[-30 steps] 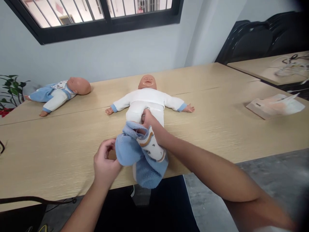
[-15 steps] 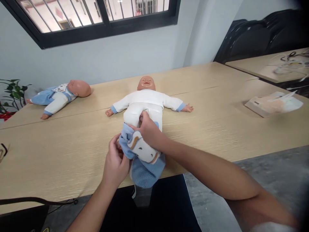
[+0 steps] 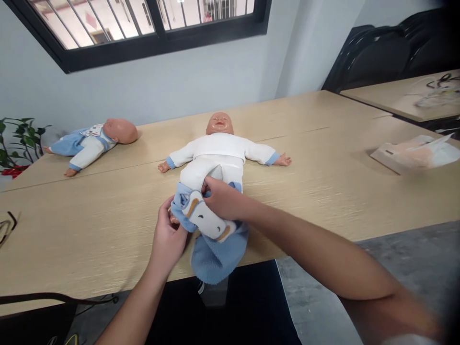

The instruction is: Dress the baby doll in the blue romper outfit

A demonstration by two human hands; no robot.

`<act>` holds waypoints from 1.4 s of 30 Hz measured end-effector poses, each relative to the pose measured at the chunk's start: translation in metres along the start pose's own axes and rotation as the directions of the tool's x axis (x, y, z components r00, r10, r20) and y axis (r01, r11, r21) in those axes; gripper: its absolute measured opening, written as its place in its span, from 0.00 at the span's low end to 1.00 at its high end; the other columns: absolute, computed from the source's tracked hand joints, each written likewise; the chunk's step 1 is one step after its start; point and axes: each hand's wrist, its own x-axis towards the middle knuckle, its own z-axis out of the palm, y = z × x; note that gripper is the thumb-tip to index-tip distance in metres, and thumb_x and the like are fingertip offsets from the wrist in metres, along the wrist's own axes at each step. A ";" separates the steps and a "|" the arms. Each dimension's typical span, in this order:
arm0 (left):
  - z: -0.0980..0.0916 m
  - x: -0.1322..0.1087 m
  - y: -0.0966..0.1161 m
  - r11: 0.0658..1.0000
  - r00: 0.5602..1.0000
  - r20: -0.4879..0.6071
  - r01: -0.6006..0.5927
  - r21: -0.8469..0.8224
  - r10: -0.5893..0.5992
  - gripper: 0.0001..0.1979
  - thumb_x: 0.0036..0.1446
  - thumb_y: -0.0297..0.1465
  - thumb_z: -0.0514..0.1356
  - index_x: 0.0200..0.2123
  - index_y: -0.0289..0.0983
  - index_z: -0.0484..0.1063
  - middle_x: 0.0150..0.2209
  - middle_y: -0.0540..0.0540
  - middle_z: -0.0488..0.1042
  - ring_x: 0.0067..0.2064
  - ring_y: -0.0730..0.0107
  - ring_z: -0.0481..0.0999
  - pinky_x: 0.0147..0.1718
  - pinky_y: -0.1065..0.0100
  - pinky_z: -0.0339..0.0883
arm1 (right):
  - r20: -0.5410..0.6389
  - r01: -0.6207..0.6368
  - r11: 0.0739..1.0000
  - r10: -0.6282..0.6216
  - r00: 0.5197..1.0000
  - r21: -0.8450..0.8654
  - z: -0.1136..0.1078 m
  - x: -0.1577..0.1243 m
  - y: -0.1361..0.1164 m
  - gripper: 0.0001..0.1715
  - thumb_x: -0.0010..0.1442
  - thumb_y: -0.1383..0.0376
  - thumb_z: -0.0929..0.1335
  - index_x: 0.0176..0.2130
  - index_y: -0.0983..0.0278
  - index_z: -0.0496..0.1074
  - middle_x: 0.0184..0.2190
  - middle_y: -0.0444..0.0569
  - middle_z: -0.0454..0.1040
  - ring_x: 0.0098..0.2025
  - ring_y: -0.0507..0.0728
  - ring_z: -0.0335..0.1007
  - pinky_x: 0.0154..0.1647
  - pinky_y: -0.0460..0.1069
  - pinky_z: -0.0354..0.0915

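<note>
- Fingers (image 3: 166,207) of the left hand (image 3: 168,242) curl around the side of the blue garment (image 3: 219,258), holding its cloth
- Right hand (image 3: 226,199) has its fingers bent close together on the garment's upper edge, between the legs of the doll (image 3: 219,146); their tips are partly hidden
- Doll on its back on the counter (image 3: 305,191), head away from the person, arms spread, in a white top with light blue cuffs
- Garment bunched around the doll's lower legs, at the counter's near edge, its white animal-face patch (image 3: 206,221) facing up
- Second doll (image 3: 91,146), dressed in blue and white, lies well apart on the far left
- Tissue pack (image 3: 398,160) on the right, glasses (image 3: 12,221) at the left edge
- Beyond the counter, a leafy plant (image 3: 27,139) and a dark-framed window (image 3: 161,37)
</note>
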 end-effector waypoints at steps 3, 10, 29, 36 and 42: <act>-0.002 0.001 -0.001 0.997 0.996 -0.076 0.035 -0.075 -0.040 0.27 0.58 0.40 0.70 0.58 0.41 0.68 0.33 0.55 0.69 0.30 0.75 0.70 0.32 0.74 0.69 | 0.131 0.045 0.999 -0.045 0.990 0.006 -0.019 -0.004 -0.008 0.15 0.67 0.54 0.68 0.32 0.60 0.70 0.33 0.46 0.78 0.35 0.58 0.71 0.37 0.54 0.65; -0.003 0.004 -0.004 0.991 0.991 -0.097 0.079 -0.105 -0.089 0.35 0.57 0.44 0.72 0.62 0.40 0.63 0.32 0.55 0.70 0.31 0.73 0.72 0.35 0.71 0.71 | 0.406 0.209 0.977 -0.179 0.896 -0.031 -0.087 -0.007 -0.010 0.18 0.59 0.50 0.75 0.39 0.61 0.81 0.33 0.44 0.78 0.33 0.55 0.69 0.32 0.49 0.61; -0.003 -0.064 0.002 0.976 0.964 -0.217 -0.114 0.185 0.154 0.28 0.58 0.41 0.72 0.58 0.41 0.68 0.47 0.43 0.76 0.47 0.62 0.80 0.47 0.61 0.75 | -0.664 0.214 0.970 -0.087 0.743 0.113 -0.104 0.057 0.069 0.23 0.61 0.46 0.70 0.35 0.63 0.73 0.32 0.46 0.73 0.36 0.56 0.66 0.38 0.50 0.62; -0.004 -0.072 0.005 0.911 0.988 -0.065 -0.102 0.401 0.139 0.19 0.59 0.46 0.70 0.45 0.42 0.71 0.41 0.44 0.78 0.40 0.57 0.80 0.36 0.60 0.73 | -0.428 0.198 0.928 -0.048 0.903 0.315 -0.122 0.048 0.074 0.22 0.58 0.45 0.70 0.35 0.61 0.73 0.33 0.46 0.75 0.37 0.56 0.67 0.39 0.50 0.65; -0.022 -0.058 0.012 0.857 0.975 0.138 -0.218 0.466 0.172 0.12 0.65 0.45 0.63 0.40 0.42 0.74 0.37 0.47 0.78 0.37 0.58 0.77 0.36 0.62 0.69 | -0.159 0.109 0.931 -0.056 0.986 0.348 -0.139 0.033 0.069 0.18 0.51 0.55 0.71 0.38 0.64 0.79 0.36 0.48 0.78 0.35 0.57 0.68 0.35 0.49 0.65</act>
